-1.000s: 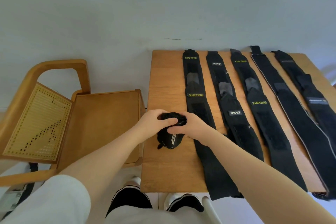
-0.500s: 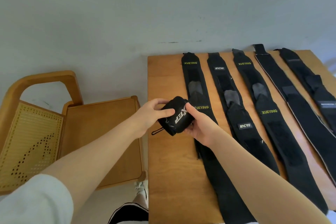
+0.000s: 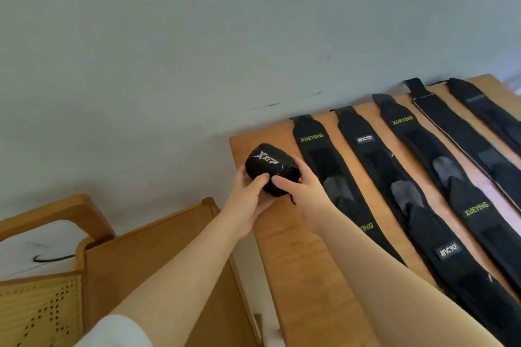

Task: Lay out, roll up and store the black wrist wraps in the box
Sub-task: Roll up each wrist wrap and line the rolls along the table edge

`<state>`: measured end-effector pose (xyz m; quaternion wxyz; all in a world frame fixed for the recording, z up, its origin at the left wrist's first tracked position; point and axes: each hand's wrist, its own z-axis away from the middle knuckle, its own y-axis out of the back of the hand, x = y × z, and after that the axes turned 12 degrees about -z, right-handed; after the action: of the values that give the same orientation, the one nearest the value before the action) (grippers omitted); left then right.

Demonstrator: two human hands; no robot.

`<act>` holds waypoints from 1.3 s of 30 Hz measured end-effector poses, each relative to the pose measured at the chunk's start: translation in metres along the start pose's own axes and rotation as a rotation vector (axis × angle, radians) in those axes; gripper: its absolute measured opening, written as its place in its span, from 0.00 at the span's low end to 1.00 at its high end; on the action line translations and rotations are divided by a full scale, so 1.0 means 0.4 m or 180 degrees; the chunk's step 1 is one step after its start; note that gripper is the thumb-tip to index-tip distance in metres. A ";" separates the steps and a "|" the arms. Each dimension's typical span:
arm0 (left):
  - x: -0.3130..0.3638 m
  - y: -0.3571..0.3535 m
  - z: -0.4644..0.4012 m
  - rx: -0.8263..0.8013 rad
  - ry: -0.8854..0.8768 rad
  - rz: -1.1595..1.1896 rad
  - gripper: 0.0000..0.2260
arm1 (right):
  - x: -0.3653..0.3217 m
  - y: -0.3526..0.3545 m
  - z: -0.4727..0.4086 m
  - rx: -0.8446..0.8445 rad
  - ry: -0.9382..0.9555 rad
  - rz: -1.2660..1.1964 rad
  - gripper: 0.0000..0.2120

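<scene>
Both hands, left hand point(image 3: 248, 194) and right hand point(image 3: 300, 190), are curled around one rolled wrap point(image 3: 267, 167); at three o'clock five flat wraps point(image 3: 324, 169) are left unrolled.

Soft, even daylight, slightly dim; pale glare on the orange-brown wooden table point(image 3: 296, 256) far right edge; wide-angle bending, mild blur throughout.

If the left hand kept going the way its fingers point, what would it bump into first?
The left hand already grips the rolled wrap. Beyond that, probably the table corner, then the wall; depth is unclear.
</scene>
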<state>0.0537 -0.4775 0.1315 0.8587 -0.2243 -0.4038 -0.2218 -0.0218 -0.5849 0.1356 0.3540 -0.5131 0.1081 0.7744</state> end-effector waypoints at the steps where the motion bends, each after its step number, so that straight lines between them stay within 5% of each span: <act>1: 0.002 0.012 -0.027 0.0122 -0.0013 -0.0309 0.25 | -0.006 0.002 -0.033 -0.0017 -0.0031 0.0093 0.32; 4: 0.023 0.044 -0.098 0.0535 -0.0134 -0.1250 0.30 | -0.019 -0.005 -0.105 -0.0062 -0.0166 0.0222 0.31; 8: 0.058 0.066 -0.179 0.0882 -0.0283 -0.2195 0.19 | -0.049 -0.043 -0.179 0.0516 0.0257 0.0565 0.26; 14: 0.065 0.034 -0.234 0.1238 -0.0318 -0.2453 0.17 | -0.071 -0.041 -0.154 0.0865 0.0761 0.1662 0.19; 19: 0.064 0.010 -0.235 0.1609 -0.0296 -0.2889 0.16 | -0.001 0.135 0.039 0.1010 0.0795 0.2426 0.13; 27: -0.012 -0.061 -0.102 0.1616 -0.0748 -0.2832 0.13 | 0.083 0.336 0.258 0.0845 0.0016 0.4048 0.39; 31: -0.134 -0.166 0.067 0.1091 -0.1126 -0.3042 0.10 | 0.083 0.370 0.303 0.0779 -0.0238 0.4230 0.39; 36: -0.252 -0.286 0.209 -0.0131 -0.0852 -0.3383 0.17 | 0.077 0.396 0.313 0.0716 -0.0415 0.3582 0.38; 39: -0.282 -0.342 0.253 -0.0237 -0.0791 -0.3616 0.19 | 0.062 0.398 0.303 0.0732 -0.0495 0.3220 0.36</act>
<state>-0.1485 -0.5074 0.1282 0.5428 -0.0268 -0.5505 -0.6337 -0.2192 -0.6254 0.1374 -0.0032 -0.2956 0.4001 0.8675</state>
